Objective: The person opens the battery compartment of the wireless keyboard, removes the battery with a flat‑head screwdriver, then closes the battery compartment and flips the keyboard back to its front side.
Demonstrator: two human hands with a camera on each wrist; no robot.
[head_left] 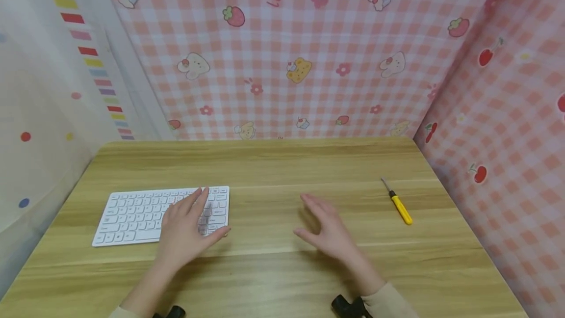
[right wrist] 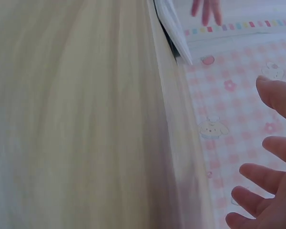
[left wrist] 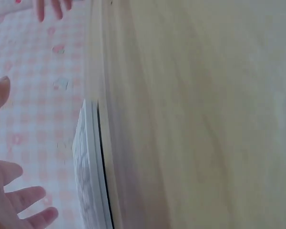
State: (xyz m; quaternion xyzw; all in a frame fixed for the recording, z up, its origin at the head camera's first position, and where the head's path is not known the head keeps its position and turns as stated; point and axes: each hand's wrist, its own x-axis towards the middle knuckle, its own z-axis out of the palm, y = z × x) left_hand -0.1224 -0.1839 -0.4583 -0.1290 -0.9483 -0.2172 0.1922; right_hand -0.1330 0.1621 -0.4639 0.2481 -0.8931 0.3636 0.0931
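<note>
A white keyboard (head_left: pixel 132 215) lies flat on the left part of the wooden table. My left hand (head_left: pixel 182 232) hovers over its right half, fingers spread, thumb pointing right near the keyboard's right edge. In the left wrist view, the keyboard (left wrist: pixel 88 167) shows edge-on below the fingers (left wrist: pixel 26 198), with space between them. My right hand (head_left: pixel 326 229) hangs over the bare wood right of the middle, fingers loosely extended and holding nothing. To its right lies a screwdriver (head_left: pixel 400 208) with a yellow handle, its metal shaft pointing away from me.
The wooden table (head_left: pixel 273 166) ends at a pink checked curtain (head_left: pixel 273 63) at the back. Another checked curtain (head_left: pixel 507 151) borders the right side, and a white dotted one (head_left: pixel 44 112) the left. A black wrist mount (head_left: pixel 348 305) shows by the right sleeve.
</note>
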